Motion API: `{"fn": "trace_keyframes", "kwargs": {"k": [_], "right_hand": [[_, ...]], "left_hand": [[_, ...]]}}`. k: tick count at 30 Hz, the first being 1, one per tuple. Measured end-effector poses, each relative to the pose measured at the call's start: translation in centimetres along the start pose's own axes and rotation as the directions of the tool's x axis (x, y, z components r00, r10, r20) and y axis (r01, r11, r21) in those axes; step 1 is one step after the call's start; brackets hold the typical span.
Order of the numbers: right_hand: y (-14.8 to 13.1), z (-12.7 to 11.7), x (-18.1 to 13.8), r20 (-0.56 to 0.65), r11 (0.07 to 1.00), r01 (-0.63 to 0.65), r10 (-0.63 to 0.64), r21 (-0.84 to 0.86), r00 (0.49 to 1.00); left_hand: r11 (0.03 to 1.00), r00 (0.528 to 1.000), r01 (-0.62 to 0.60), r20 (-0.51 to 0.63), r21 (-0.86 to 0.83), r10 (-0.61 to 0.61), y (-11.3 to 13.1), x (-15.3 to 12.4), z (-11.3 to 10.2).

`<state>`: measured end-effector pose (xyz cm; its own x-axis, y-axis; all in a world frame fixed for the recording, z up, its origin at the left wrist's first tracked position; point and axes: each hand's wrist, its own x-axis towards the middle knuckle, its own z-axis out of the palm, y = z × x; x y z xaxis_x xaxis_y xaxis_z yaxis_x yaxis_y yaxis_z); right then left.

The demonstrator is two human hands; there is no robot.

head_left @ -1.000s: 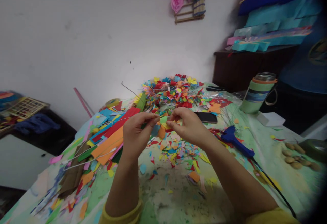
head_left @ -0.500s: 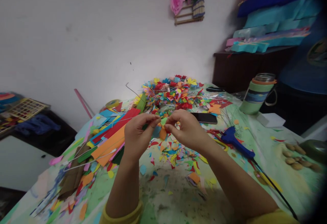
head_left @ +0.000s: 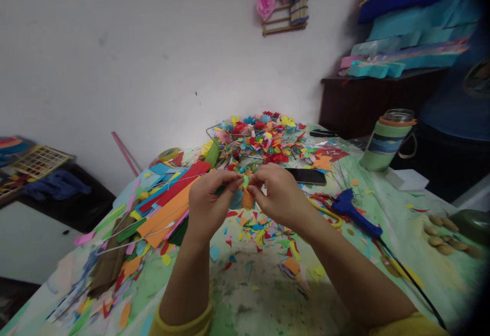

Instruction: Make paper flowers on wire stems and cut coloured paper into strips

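Over the middle of the table, my left hand is closed in a pinch on a small paper flower with blue, orange and green petals. Its orange petal hangs between my hands. The fingertips of my right hand are pinched at the flower's right side. Thin pale wires run leftward from behind my left hand; whether they join the flower I cannot tell. Under my hands lies a scatter of small paper cuttings. Behind them is a heap of colourful paper flowers.
Paper strips lie at left with a tape roll behind. A phone, yellow-handled scissors and a blue glue gun with its cord lie at right. Farther right stand a jar-like bottle, a white block and nuts.
Both hands have shifted very slightly, still pinched around the flower. The bent wire that stuck up left of the flower heap has swung rightward against the heap. The view has moved a little.
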<state>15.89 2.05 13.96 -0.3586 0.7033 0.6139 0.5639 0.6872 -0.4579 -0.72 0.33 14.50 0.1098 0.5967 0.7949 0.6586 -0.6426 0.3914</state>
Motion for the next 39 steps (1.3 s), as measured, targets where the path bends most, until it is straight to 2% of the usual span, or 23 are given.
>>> {"fn": "trace_keyframes", "kwargs": {"k": [8,14,23,28,32,34,36,37,39], "right_hand": [[0.2,0.2,-0.1,-0.017,0.999,0.043,-0.043,-0.019,0.999],[0.3,0.2,0.0,-0.018,0.999,0.024,-0.025,-0.021,1.000],[0.9,-0.8,0.2,-0.200,0.999,0.034,-0.030,0.021,0.979],[1.2,-1.0,0.3,-0.217,1.000,0.021,-0.016,0.021,0.976],[1.3,-1.1,0.3,-0.210,1.000,0.004,0.001,0.022,0.978],[1.4,-1.2,0.2,-0.210,1.000,-0.003,0.008,0.025,0.978],[1.4,-1.3,0.2,-0.214,1.000,-0.007,0.013,0.030,0.977],[1.5,-1.4,0.2,-0.218,0.999,-0.006,0.013,0.032,0.976],[1.5,-1.6,0.2,-0.227,0.999,0.000,0.008,0.033,0.974]], "left_hand": [[1.000,1.000,0.001,0.019,-0.022,0.000,0.1,0.0,0.1],[1.000,1.000,-0.001,0.005,-0.015,0.001,-0.1,0.1,0.1],[0.968,0.970,0.215,-0.084,-0.133,-0.227,-1.3,0.0,0.4],[0.961,0.961,0.239,-0.105,-0.135,-0.254,-2.1,0.1,0.0],[0.933,0.937,0.302,-0.117,-0.193,-0.328,-2.3,0.1,0.0],[0.899,0.916,0.338,-0.124,-0.278,-0.382,-2.4,0.3,0.1],[0.825,0.879,0.367,-0.129,-0.430,-0.458,-2.5,0.6,0.1],[0.758,0.852,0.378,-0.121,-0.532,-0.509,-2.7,0.8,0.1],[0.520,0.765,0.387,-0.050,-0.761,-0.642,-3.2,1.4,-0.2]]}}
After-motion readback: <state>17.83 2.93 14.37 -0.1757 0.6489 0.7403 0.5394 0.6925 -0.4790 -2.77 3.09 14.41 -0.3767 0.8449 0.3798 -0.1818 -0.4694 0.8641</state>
